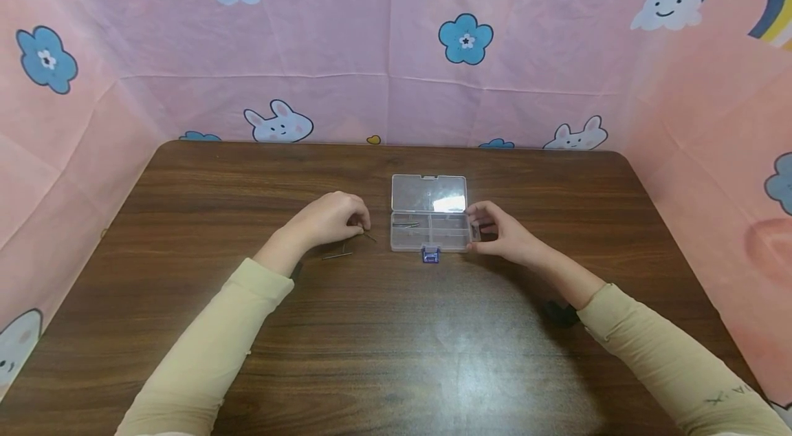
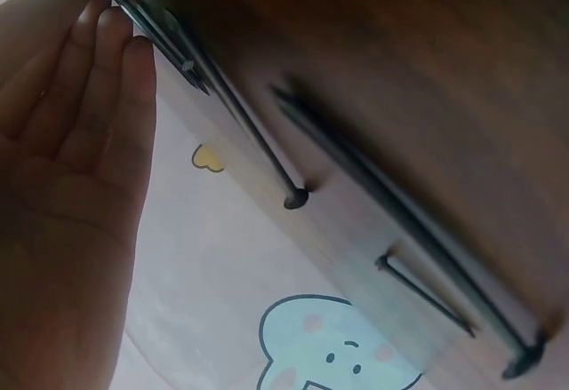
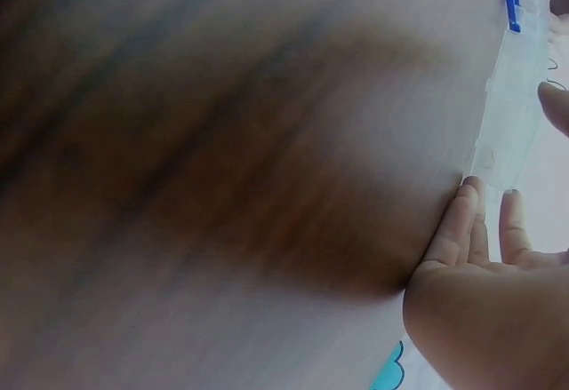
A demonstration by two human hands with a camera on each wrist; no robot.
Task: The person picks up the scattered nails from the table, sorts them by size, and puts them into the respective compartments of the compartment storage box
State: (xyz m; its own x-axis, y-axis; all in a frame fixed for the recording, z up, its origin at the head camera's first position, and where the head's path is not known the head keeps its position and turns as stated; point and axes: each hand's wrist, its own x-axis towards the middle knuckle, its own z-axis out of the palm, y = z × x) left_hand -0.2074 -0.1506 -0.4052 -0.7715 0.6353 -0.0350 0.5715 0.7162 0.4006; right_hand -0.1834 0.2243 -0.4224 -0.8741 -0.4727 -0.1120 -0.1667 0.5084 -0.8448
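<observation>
A clear plastic compartment box [image 1: 410, 241] lies with its lid [image 1: 411, 194] folded back and a blue latch [image 1: 430, 256] at its front. Several nails [image 1: 406, 224] rest in its back left compartment. My right hand [image 1: 504, 236] grips the box's right end, thumb near the front corner and fingers toward the back. Left of the box, my left hand [image 1: 334, 218] pinches at a thin dark nail [image 1: 370, 237] close to the tabletop. Beside that hand lie a long nail [image 2: 400, 217], a small nail [image 2: 427, 294] and a medium nail [image 2: 240, 115].
The brown wooden table [image 1: 371, 367] carries everything. Behind and along both sides hangs a pink cloth [image 1: 346, 44] printed with rabbits, flowers and rainbows. A small dark object [image 1: 559, 313] shows beneath the right wrist.
</observation>
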